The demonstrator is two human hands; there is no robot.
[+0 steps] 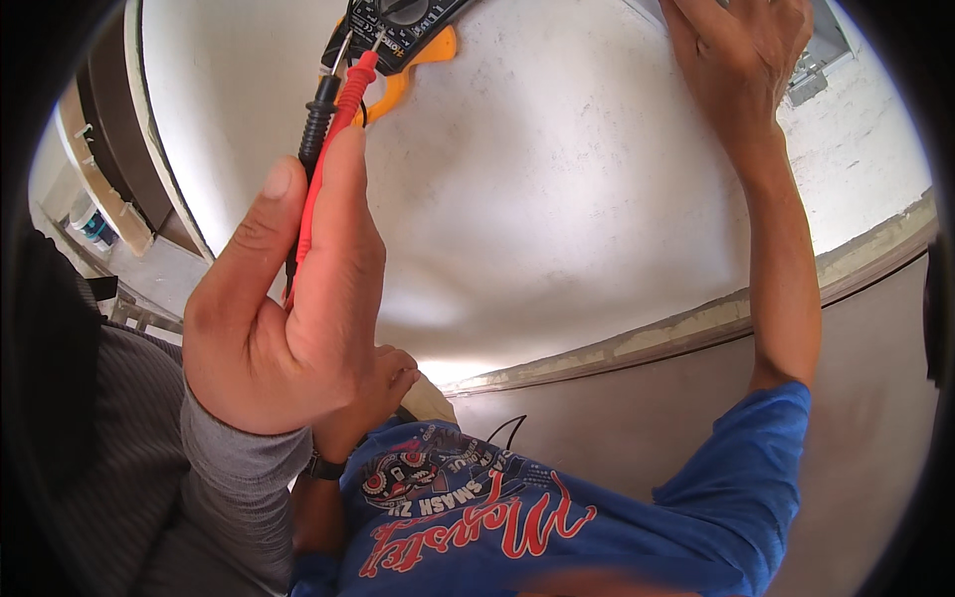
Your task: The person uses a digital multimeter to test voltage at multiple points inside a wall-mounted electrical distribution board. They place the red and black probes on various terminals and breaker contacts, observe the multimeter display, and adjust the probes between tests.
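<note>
At the upper right, my right arm reaches up from a blue sleeve. My right hand (741, 60) lies over a grey metal fixture (821, 65), its fingertips cut off by the top edge. My left hand (383, 386), wearing a dark watch (325, 466), is low at centre-left with curled fingers. It is largely hidden behind a co-worker's grey-sleeved hand (288, 328). That co-worker's hand pinches a black test probe (316, 119) and a red test probe (348, 104) together. Their metal tips point up at a black-and-orange multimeter (403, 25), partly out of view.
A large white, smudged surface (557, 199) spans the middle, with a worn edge strip (637, 338) below it. Grey-brown floor (865, 398) shows at the right. The co-worker's striped grey garment (139, 398) is close on my left. A white tub (90, 224) stands at the far left.
</note>
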